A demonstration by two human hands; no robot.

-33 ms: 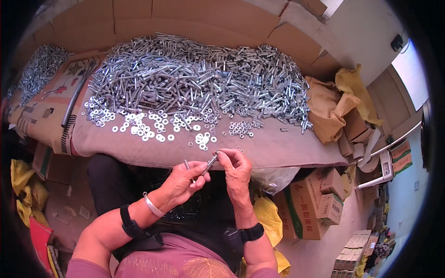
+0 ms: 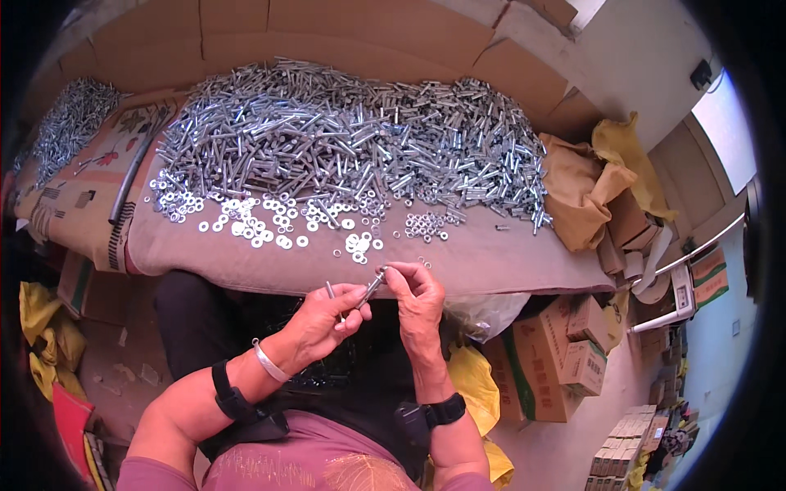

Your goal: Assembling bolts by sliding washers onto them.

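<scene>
Just over my lap, near the front edge of the padded surface, my left hand (image 2: pixel 315 326) is closed round a silver bolt (image 2: pixel 373 287) that slants up to the right. A second thin metal rod (image 2: pixel 330 290) pokes up between the same hand's fingers. My right hand (image 2: pixel 420 307) pinches at the bolt's upper end, where a small ring-like part shows; whether it is a nut or a washer I cannot make out. Beyond my hands lie loose flat washers (image 2: pixel 359 244), a cluster of nuts (image 2: pixel 426 227) and a large heap of bolts and metal sleeves (image 2: pixel 327 139).
A brown padded cover (image 2: pixel 205 258) carries the hardware, with cardboard (image 2: pixel 344 33) standing behind it. Another heap of small metal parts (image 2: pixel 78 119) lies at far left. Brown sacking (image 2: pixel 577 196) sits at right. Cartons (image 2: pixel 532 360) and yellow bags (image 2: pixel 473 385) stand right of my legs.
</scene>
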